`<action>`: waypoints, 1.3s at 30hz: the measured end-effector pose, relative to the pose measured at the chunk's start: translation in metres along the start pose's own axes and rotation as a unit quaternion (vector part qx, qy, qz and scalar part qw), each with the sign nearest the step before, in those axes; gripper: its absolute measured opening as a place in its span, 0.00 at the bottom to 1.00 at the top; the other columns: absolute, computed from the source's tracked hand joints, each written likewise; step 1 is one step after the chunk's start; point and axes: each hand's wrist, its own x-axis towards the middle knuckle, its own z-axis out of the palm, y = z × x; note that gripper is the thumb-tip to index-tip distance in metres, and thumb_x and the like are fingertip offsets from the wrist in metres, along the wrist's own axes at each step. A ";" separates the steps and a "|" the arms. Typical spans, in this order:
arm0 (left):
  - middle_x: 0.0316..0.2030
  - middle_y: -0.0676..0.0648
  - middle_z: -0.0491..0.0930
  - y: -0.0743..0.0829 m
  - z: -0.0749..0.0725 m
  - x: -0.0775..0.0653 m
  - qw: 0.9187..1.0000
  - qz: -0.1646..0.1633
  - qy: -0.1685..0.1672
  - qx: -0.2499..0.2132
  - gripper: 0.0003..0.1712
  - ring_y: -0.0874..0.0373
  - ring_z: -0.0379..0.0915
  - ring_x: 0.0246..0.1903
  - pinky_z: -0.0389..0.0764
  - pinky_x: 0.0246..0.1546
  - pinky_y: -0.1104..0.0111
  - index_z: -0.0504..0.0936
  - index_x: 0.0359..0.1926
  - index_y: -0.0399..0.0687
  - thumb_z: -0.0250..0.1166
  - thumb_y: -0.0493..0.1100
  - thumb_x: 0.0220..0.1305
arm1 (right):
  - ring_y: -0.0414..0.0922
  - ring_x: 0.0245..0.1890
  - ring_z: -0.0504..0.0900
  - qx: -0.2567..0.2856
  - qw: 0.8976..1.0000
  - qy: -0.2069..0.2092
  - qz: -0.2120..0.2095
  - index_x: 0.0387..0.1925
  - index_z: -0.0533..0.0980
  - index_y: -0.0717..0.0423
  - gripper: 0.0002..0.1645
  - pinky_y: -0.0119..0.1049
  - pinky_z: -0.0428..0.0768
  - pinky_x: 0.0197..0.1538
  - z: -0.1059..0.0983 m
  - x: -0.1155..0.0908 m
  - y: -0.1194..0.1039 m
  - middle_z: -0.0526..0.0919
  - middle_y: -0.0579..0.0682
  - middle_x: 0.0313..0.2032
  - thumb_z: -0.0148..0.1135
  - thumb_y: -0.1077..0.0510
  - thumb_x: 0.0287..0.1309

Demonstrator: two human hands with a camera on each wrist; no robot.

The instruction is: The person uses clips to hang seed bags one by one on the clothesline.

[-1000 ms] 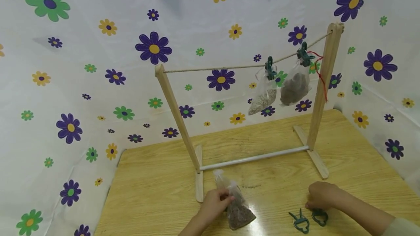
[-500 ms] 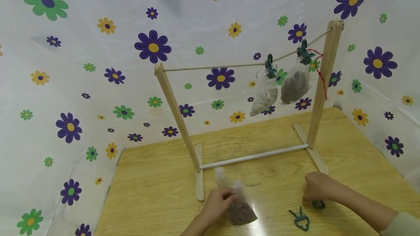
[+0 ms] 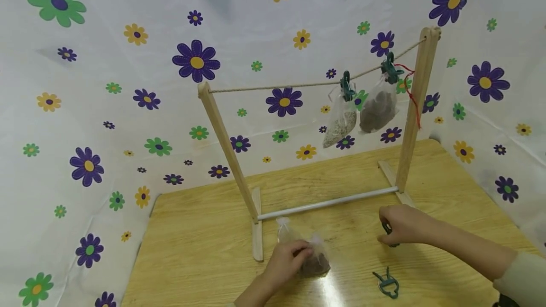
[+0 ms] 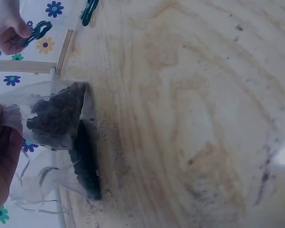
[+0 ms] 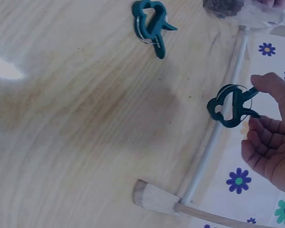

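Note:
My left hand (image 3: 283,264) pinches the gathered neck of a sheer drawstring pouch (image 4: 59,116) with dark, lumpy contents, tilted up off the table. Behind it a second sheer pouch (image 4: 85,166), also dark inside, lies on the wood near the stand's left foot. Over the table on the right, my right hand (image 3: 405,224) pinches a green plastic clip (image 5: 231,105) by its two handles, between thumb and fingers. Another green clip (image 3: 387,284) lies on the table below that hand.
Behind the hands stands a wooden frame (image 3: 228,155) with a rope (image 3: 273,88) strung across and a white bar (image 3: 328,203) low down. Two filled pouches, one pale (image 3: 341,124) and one grey (image 3: 378,110), hang clipped at the right. A red cord (image 3: 411,94) dangles by the right post.
My right hand has picked one green clip up off the table and moved it left and toward the stand. My left hand has lifted the pouch's filled end up from the table.

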 end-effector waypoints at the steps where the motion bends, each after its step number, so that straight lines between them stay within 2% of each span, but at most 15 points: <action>1: 0.31 0.49 0.84 0.001 -0.001 0.001 1.000 0.008 0.005 0.007 0.09 0.68 0.77 0.31 0.77 0.30 0.78 0.84 0.34 0.44 0.61 0.44 0.60 | 0.31 0.15 0.59 -0.014 1.000 0.009 -0.015 0.23 0.68 0.51 0.17 0.25 0.61 0.19 -0.003 0.002 -0.001 0.65 0.39 0.17 0.67 0.49 0.44; 8: 0.28 0.50 0.82 0.011 -0.010 0.012 0.996 0.059 0.054 0.037 0.07 0.67 0.75 0.28 0.77 0.29 0.78 0.84 0.32 0.44 0.62 0.42 0.58 | 0.31 0.19 0.59 -0.074 0.989 0.060 -0.114 0.22 0.68 0.49 0.17 0.24 0.60 0.21 -0.019 0.010 -0.008 0.65 0.38 0.18 0.68 0.48 0.43; 15: 0.30 0.50 0.82 0.022 -0.020 0.026 0.988 0.101 0.102 0.051 0.06 0.64 0.76 0.30 0.76 0.28 0.79 0.84 0.31 0.44 0.62 0.41 0.57 | 0.31 0.22 0.62 -0.110 0.968 0.133 -0.182 0.27 0.71 0.51 0.19 0.24 0.65 0.22 -0.036 0.016 -0.016 0.68 0.40 0.22 0.70 0.47 0.41; 18: 0.31 0.50 0.81 0.025 -0.024 0.031 0.984 0.123 0.118 0.056 0.06 0.62 0.76 0.31 0.76 0.29 0.80 0.83 0.30 0.43 0.62 0.40 0.58 | 0.31 0.22 0.63 -0.120 0.960 0.152 -0.205 0.28 0.71 0.51 0.19 0.23 0.65 0.22 -0.042 0.018 -0.019 0.69 0.40 0.22 0.71 0.47 0.40; 22: 0.30 0.50 0.79 0.030 -0.031 0.036 0.981 0.140 0.123 0.060 0.06 0.63 0.75 0.29 0.76 0.29 0.81 0.82 0.29 0.43 0.61 0.40 0.58 | 0.31 0.23 0.63 -0.128 0.947 0.178 -0.236 0.28 0.72 0.50 0.19 0.23 0.66 0.24 -0.053 0.020 -0.027 0.70 0.39 0.23 0.70 0.46 0.41; 27: 0.30 0.52 0.80 0.040 -0.044 0.041 0.987 0.107 0.104 0.053 0.06 0.65 0.75 0.29 0.76 0.27 0.79 0.83 0.32 0.44 0.61 0.41 0.59 | 0.31 0.24 0.65 -0.126 0.922 0.229 -0.287 0.28 0.72 0.51 0.19 0.23 0.67 0.24 -0.071 0.019 -0.036 0.71 0.40 0.23 0.66 0.42 0.46; 29: 0.30 0.52 0.80 0.045 -0.050 0.043 0.988 0.107 0.100 0.048 0.07 0.64 0.75 0.29 0.76 0.27 0.78 0.83 0.33 0.44 0.60 0.40 0.59 | 0.32 0.24 0.66 -0.126 0.912 0.247 -0.301 0.28 0.72 0.51 0.20 0.26 0.71 0.27 -0.078 0.020 -0.039 0.71 0.40 0.23 0.62 0.40 0.50; 33: 0.30 0.49 0.81 0.053 -0.060 0.052 0.981 0.148 0.109 0.057 0.06 0.63 0.77 0.29 0.77 0.28 0.79 0.83 0.34 0.41 0.61 0.38 0.59 | 0.33 0.25 0.68 -0.127 0.901 0.263 -0.320 0.29 0.72 0.52 0.22 0.27 0.72 0.28 -0.092 0.021 -0.046 0.72 0.40 0.24 0.53 0.37 0.55; 35: 0.29 0.49 0.82 0.057 -0.063 0.057 0.977 0.166 0.115 0.063 0.05 0.63 0.77 0.29 0.76 0.29 0.80 0.83 0.33 0.41 0.61 0.37 0.58 | 0.33 0.25 0.68 -0.127 0.898 0.267 -0.325 0.29 0.72 0.52 0.22 0.25 0.70 0.26 -0.100 0.022 -0.050 0.72 0.40 0.24 0.53 0.37 0.55; 39: 0.28 0.48 0.82 0.062 -0.065 0.064 0.975 0.175 0.129 0.035 0.04 0.62 0.77 0.28 0.76 0.28 0.79 0.82 0.33 0.41 0.62 0.36 0.58 | 0.33 0.24 0.67 -0.125 0.892 0.279 -0.332 0.29 0.72 0.52 0.23 0.23 0.68 0.25 -0.114 0.024 -0.054 0.71 0.40 0.24 0.52 0.37 0.55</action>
